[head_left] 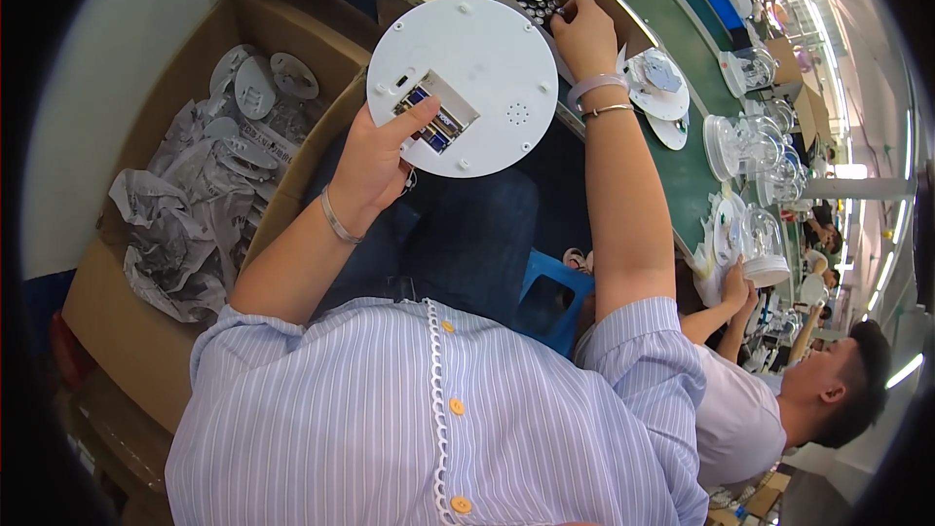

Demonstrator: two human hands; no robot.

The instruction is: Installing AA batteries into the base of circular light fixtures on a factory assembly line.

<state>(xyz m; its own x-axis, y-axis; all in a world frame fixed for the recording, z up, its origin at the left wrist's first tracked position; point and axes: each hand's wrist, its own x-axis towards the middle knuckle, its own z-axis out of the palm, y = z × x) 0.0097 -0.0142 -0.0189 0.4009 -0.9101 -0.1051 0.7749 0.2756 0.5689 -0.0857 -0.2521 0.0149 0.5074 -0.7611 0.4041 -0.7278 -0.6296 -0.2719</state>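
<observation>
My left hand (365, 161) grips a round white plastic base (487, 58) by its left edge. Its thumb lies over an open rectangular battery compartment (460, 109), where several dark blue batteries (440, 139) are seated side by side. The base's underside faces up, with small round feet near its rim and a cluster of speaker holes. Beyond the base, my right hand (587, 37) reaches into a cardboard box (633, 27), its fingers bent together among small cylinders (536, 10) that look like batteries. What its fingertips pinch, if anything, is hidden.
A large carton (292, 24) at left holds crumpled paper (175, 234) and white round parts. Across the green bench (693, 175) stand white parts (664, 97) and clear domes (755, 146). A co-worker (750, 409) at right handles a domed piece. A blue stool (553, 302) stands below.
</observation>
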